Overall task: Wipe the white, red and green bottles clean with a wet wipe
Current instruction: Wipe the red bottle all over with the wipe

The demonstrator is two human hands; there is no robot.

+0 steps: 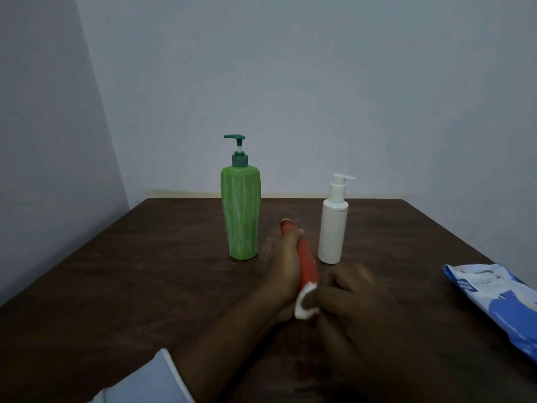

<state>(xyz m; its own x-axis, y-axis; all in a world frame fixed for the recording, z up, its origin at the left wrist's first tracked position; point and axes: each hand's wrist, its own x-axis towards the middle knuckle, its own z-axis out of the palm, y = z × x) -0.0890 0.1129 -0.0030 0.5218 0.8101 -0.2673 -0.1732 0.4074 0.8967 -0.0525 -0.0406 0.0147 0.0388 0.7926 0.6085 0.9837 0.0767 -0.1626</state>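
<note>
My left hand (280, 270) grips the red bottle (307, 263), which is tilted with its far end pointing away from me over the middle of the table. My right hand (353, 298), blurred, holds a white wet wipe (303, 303) against the near end of the red bottle. The tall green pump bottle (240, 212) stands upright just left of my left hand. Just right of the red bottle, the smaller white pump bottle (332, 229) stands upright.
A blue and white pack of wet wipes (494, 301) lies at the right edge of the dark brown wooden table (116, 286). Pale walls close in behind the table and on its left.
</note>
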